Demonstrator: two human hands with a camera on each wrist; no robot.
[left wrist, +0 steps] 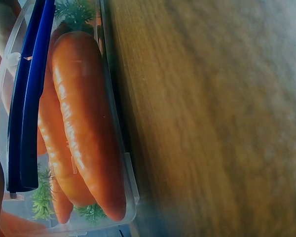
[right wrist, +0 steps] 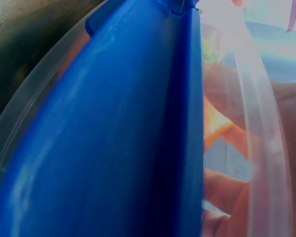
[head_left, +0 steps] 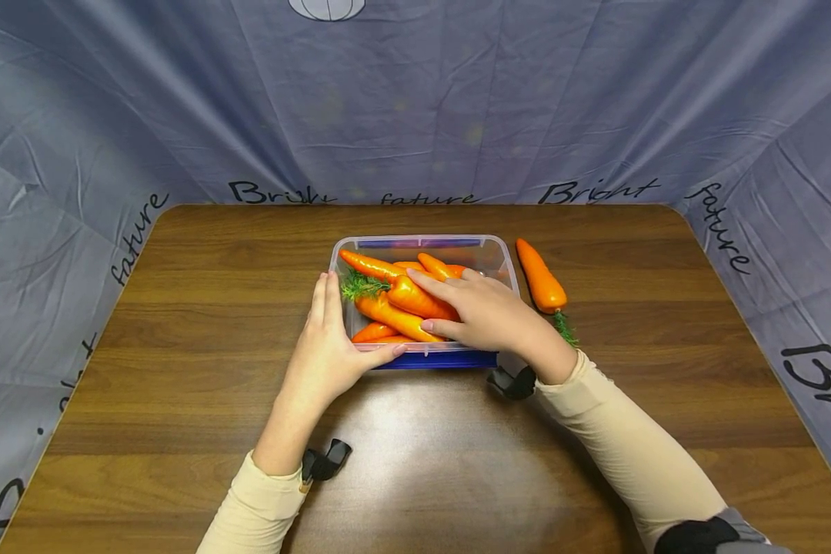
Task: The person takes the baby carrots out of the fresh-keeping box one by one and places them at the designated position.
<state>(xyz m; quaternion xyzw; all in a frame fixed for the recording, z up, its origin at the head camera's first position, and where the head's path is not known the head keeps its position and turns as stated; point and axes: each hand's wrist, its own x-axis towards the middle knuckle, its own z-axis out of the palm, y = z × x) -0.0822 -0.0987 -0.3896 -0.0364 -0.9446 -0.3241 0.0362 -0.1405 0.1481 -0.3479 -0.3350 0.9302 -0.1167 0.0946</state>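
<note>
In the head view, a clear plastic box (head_left: 511, 265) with blue clips holds several orange carrots with green tops. My right hand (head_left: 488, 312) reaches in over its right side and grips the top carrot (head_left: 415, 298), thumb and forefinger on either side of it. That carrot lies across the others, its leafy end to the left. My left hand (head_left: 327, 346) rests against the front left corner, straight fingers along the left side and thumb on the front rim. Through the wall, the left wrist view shows a carrot (left wrist: 84, 108) low in the box.
Another carrot (head_left: 542, 277) lies on the wooden table (head_left: 215, 331) just right of the box, its green top toward me. A blue clip (right wrist: 123, 123) on the box fills much of the right wrist view. Grey curtains (head_left: 402, 100) with black lettering hang behind and beside the table.
</note>
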